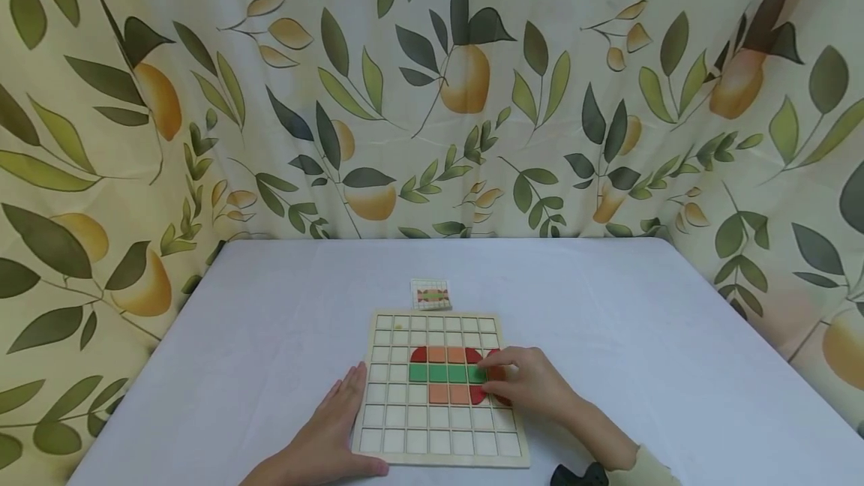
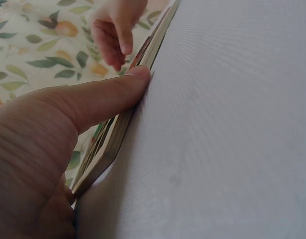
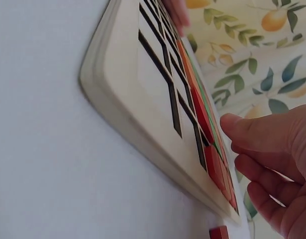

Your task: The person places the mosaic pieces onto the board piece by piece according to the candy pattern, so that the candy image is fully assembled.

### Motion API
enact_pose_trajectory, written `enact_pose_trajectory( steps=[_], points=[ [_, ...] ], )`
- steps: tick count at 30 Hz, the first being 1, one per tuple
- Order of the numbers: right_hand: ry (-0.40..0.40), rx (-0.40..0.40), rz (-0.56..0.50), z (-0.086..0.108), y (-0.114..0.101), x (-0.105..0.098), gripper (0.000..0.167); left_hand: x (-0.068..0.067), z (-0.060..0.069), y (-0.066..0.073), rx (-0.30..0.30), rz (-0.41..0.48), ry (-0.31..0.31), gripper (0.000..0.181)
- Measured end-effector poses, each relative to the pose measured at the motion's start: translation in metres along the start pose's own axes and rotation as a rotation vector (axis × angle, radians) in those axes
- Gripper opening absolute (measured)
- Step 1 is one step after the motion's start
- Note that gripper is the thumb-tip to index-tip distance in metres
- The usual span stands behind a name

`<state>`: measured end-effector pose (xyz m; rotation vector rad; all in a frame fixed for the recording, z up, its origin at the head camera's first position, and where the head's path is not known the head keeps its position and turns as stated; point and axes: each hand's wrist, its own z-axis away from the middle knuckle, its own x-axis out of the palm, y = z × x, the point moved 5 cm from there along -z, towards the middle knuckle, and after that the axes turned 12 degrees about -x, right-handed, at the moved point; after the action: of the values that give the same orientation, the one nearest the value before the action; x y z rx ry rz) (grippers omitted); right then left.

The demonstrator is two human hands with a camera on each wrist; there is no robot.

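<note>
A square wooden grid board [image 1: 442, 452] lies on the table, with colored tiles in its middle rows. A row of green tiles [image 1: 438, 373] runs between rows with orange tiles [image 1: 437, 394] and red rounded tiles [image 1: 419, 355]. My left hand [image 1: 331, 426] rests against the board's left side, fingers straight, its thumb [image 2: 113, 97] touching the front edge. Over the board's right side hovers my right hand [image 1: 529, 381], fingers loosely bent close to the red and green tiles. In the right wrist view I see nothing between its thumb [image 3: 252, 132] and fingers.
Behind the board lies a small pattern card [image 1: 430, 295] with a similar colored design. A red piece [image 3: 219, 232] sits on the white tabletop [image 1: 607, 306] beside the board. Fruit-patterned cloth [image 1: 432, 156] hangs behind and at the sides.
</note>
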<state>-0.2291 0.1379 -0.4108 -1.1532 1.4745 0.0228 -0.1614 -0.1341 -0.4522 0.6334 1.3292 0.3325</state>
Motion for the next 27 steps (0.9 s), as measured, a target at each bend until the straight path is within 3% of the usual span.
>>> enact_pose_trajectory(
  steps=[11,18,27],
  points=[
    [0.025,0.145,-0.037,0.020,0.013,-0.015,0.024,0.001,-0.001,-0.003,-0.013,-0.012,-0.008,0.131],
    [0.032,0.151,-0.028,0.033,0.018,-0.027,0.027,0.001,0.000,-0.003,-0.019,-0.010,-0.013,0.131],
    [-0.041,0.116,0.000,0.041,0.026,-0.033,0.026,0.001,-0.001,-0.002,-0.014,-0.023,-0.003,0.130]
  ],
)
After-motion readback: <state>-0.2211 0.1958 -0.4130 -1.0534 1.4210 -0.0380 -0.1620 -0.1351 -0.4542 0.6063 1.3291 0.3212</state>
